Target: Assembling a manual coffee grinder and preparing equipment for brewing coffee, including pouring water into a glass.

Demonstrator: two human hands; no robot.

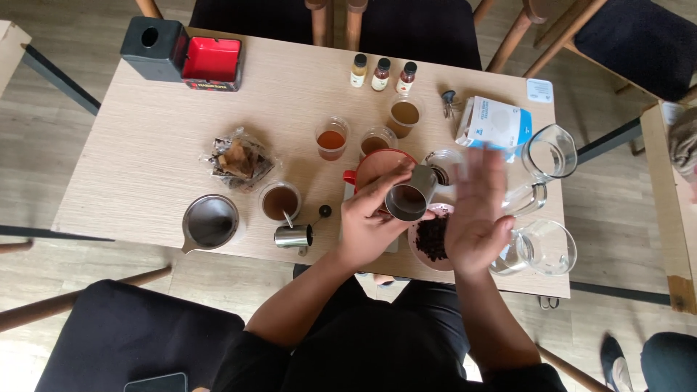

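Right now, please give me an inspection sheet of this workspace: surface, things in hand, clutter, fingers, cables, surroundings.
Surface: light wooden table, crowded on its near and right parts.
Things in hand: left hand holds a steel cup, tilted on its side over a red dripper; a pink dish of dark grounds lies beside it.
Clutter: plastic cups of brown liquid, three small bottles, metal sieve, glass jugs, white-and-blue packet, red tray.
Fingers: left ones wrapped around the cup; right hand open, blurred, holding nothing.
Cables: nothing seen.
Surroundings: dark-seated chairs, wooden floor, another person's shoe.
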